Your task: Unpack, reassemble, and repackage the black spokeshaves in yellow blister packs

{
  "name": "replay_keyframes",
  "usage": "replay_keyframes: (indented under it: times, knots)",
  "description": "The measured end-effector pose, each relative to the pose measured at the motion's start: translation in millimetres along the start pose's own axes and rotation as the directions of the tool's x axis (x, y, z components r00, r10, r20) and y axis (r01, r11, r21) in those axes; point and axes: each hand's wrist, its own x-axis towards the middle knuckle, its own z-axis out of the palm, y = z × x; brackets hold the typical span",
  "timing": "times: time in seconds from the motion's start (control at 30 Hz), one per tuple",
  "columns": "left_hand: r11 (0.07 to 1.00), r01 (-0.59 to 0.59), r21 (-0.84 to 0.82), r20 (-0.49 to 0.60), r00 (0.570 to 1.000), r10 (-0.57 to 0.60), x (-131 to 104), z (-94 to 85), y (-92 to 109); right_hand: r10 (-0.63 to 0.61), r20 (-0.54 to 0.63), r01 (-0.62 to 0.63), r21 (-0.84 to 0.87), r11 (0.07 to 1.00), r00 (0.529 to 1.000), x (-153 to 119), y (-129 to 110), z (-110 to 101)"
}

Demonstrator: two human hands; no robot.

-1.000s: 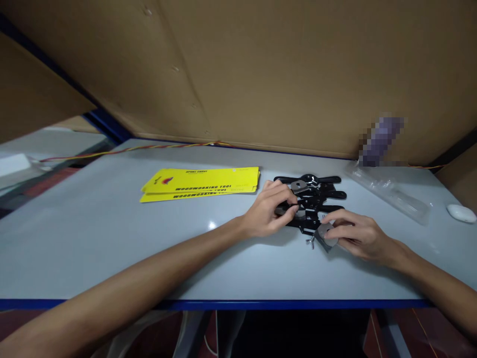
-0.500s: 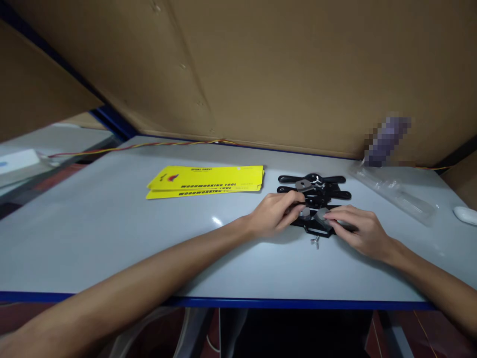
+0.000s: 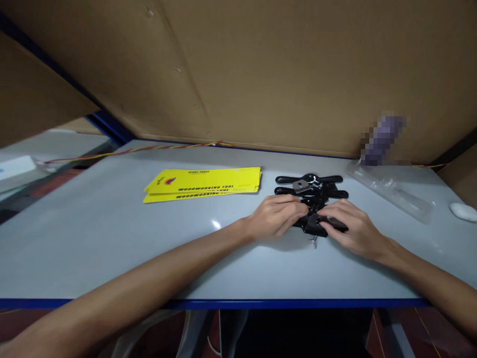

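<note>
Black spokeshaves lie in a stacked row on the table, the rear spokeshave (image 3: 331,179) fully visible. My left hand (image 3: 278,214) is closed at the left side of the front spokeshave (image 3: 316,232); its fingertips hide what they pinch. From the right, my right hand (image 3: 354,226) pinches a dark, flat spokeshave blade (image 3: 313,223) over the middle of that front tool. A grey blade (image 3: 301,186) rests among the rear tools. Just in front of the spokeshave body, a silver wing screw (image 3: 313,241) lies on the table.
Yellow printed cards (image 3: 203,182) lie stacked left of the tools. Clear plastic packaging (image 3: 391,191) is at the back right, with a white computer mouse (image 3: 463,212) beyond it. A cardboard wall (image 3: 261,74) rises behind the table, with a twisted cable (image 3: 164,146) along its foot.
My right hand has moved slightly left, bringing the blade from a tilted position to lie over the front spokeshave's body. My left fingers have shifted slightly down beside it.
</note>
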Motion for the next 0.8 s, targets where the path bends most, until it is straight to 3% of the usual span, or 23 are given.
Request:
replay_keyframes:
  times: [0.13,0.2,0.27,0.47,0.6,0.7,0.8]
  knots:
    - [0.979,0.188,-0.075,-0.078,0.978,-0.194,1,4.0,10,0.039,-0.002,-0.039,-0.017,0.999,0.999,-2,3,-1]
    - [0.943,0.295,-0.154,-0.037,0.952,-0.304,1,6.8,16,0.054,-0.024,-0.055,-0.013,0.998,0.998,-3,2,0]
    - [0.917,0.334,-0.217,0.022,0.941,-0.338,2,9.5,20,0.044,-0.062,-0.044,0.002,0.999,0.997,-3,1,2]
    - [0.934,0.292,-0.204,0.066,0.956,-0.285,5,11.7,21,0.014,-0.185,-0.01,0.025,1.0,0.983,-1,-4,7]
    - [0.958,0.288,0.005,0.059,0.956,-0.288,10,4.9,20,0.038,-0.215,-0.028,0.049,0.998,0.976,0,-5,2]
    - [0.975,0.185,0.125,0.141,0.969,-0.201,10,-0.4,19,-0.001,-0.098,0.01,0.09,0.996,0.995,-2,-4,-4]
    - [0.996,0.026,0.083,0.285,0.957,-0.049,8,-2.8,20,-0.097,0.034,0.093,0.106,0.99,0.995,-4,-3,-8]
